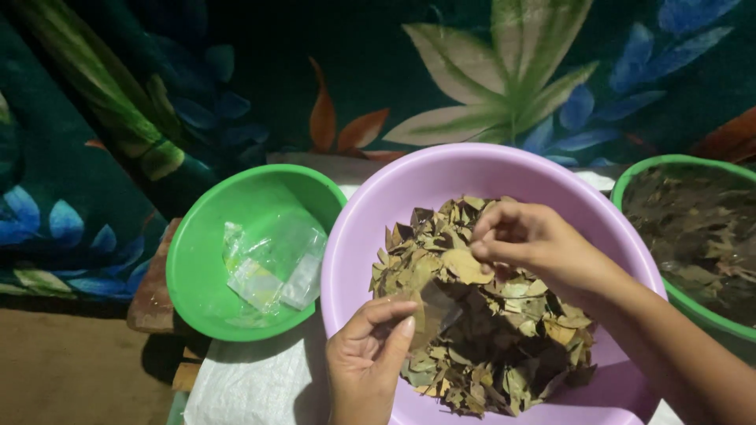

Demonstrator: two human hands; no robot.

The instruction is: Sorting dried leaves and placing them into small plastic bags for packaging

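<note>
A lilac plastic basin (370,212) sits in the middle, holding a heap of dried brown and yellow-green leaves (488,338). My left hand (366,358) is at the basin's near rim, thumb and fingers pinched on a small clear plastic bag (435,308) held open over the leaves. My right hand (524,236) reaches in from the right above the heap, fingertips pinched on a pale dried leaf (465,266) just above the bag.
A green bowl (189,260) at left holds several clear plastic packets (272,271). Another green basin (630,177) with dark leaves sits at the right edge. A white woven sack (252,382) lies under the bowls; a leaf-patterned cloth (488,71) hangs behind.
</note>
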